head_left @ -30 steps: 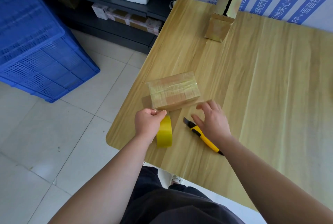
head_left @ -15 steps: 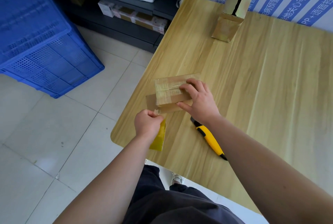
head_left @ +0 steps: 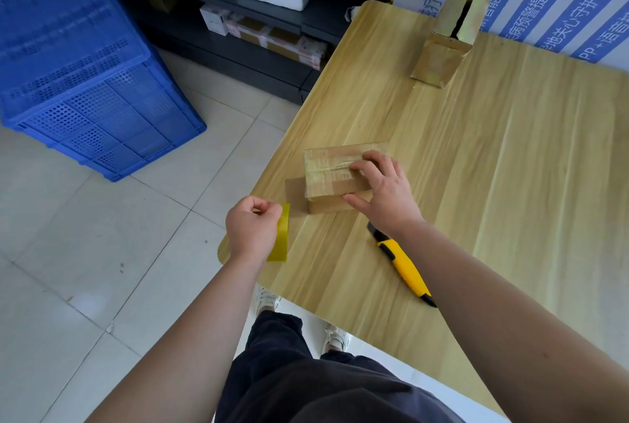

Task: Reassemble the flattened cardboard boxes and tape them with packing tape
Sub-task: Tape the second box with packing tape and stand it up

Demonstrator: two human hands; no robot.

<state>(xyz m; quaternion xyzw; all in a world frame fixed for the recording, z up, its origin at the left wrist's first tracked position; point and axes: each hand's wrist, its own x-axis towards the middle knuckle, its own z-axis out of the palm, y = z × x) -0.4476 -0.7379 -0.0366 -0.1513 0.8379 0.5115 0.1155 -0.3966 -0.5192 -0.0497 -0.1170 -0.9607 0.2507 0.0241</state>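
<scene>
Cardboard box (head_left: pixel 335 181) gripped by right hand (head_left: pixel 384 194), fingers curled; left hand (head_left: pixel 250 232) pinches tape (head_left: pixel 281 238) (yellow).

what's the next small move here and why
Probably bring the tape roll in the left hand to the left end of the box and stick tape there: the right hand grips the box steady, and a cardboard flap juts out at that end.
</scene>
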